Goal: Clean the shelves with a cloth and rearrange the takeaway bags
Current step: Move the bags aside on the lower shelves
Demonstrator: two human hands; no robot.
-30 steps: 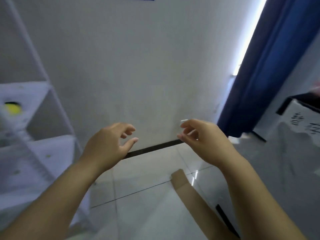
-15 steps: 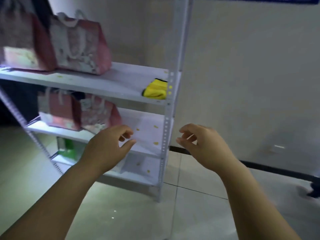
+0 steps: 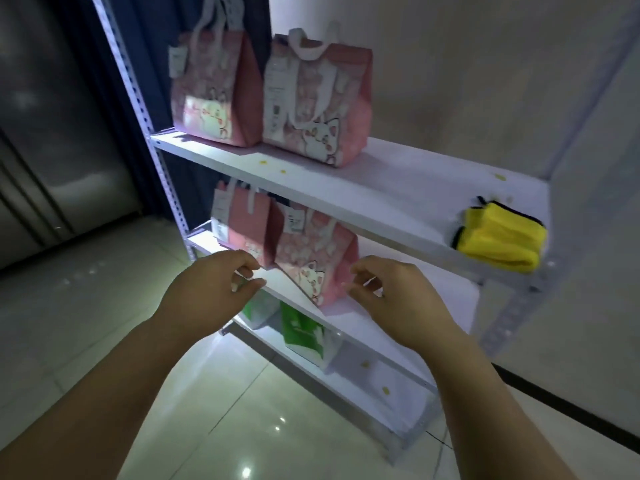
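White rack [image 3: 162,174] against wall | left hand [image 3: 207,292], right hand [image 3: 391,299]: grip empty, fingers loosely curled | pink takeaway bags [image 3: 304,258] just beyond, middle shelf [image 3: 450,299] | yellow cloth [image 3: 498,240] at upper shelf's [image 3: 398,181] right end | advice: fetch cloth first, lift bags clear, then wipe specks [image 3: 263,162].

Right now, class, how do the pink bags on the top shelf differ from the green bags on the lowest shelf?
The pink bags carry cat pictures and white handles; the green bags show neither. The pink bags stand in the open; the green bags are partly hidden by the middle shelf. Both pairs stand side by side toward the left end.
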